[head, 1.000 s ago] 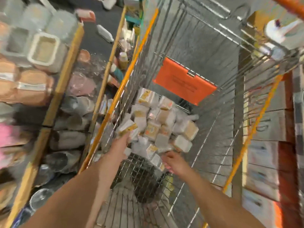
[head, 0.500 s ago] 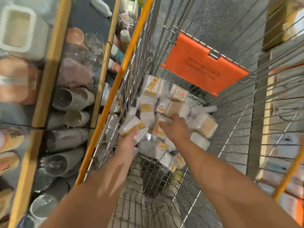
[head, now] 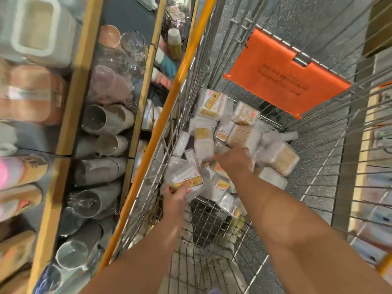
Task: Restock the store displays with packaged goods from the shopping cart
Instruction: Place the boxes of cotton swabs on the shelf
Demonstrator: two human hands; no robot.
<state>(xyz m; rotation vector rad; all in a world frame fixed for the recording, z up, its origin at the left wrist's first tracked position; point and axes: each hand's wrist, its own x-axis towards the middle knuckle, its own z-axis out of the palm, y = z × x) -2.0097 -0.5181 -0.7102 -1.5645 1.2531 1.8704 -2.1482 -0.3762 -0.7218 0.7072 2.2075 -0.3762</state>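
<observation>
I look down into a wire shopping cart with an orange rim. Several clear packs with white and yellow labels lie heaped at its far end. My left hand grips one such pack near the cart's left wall. My right hand reaches into the middle of the heap, its fingers curled down among the packs. Whether it holds one is hidden by the hand and blur.
Display shelves with wooden edges run along the left, stocked with glasses, mugs and containers. An orange plastic flap hangs on the cart's far wall. Cardboard boxes stand beyond the cart's right side.
My right hand has moved from the heap's near edge up into its middle. My left hand keeps hold of its pack near the left wall. The camera has tilted down closer.
</observation>
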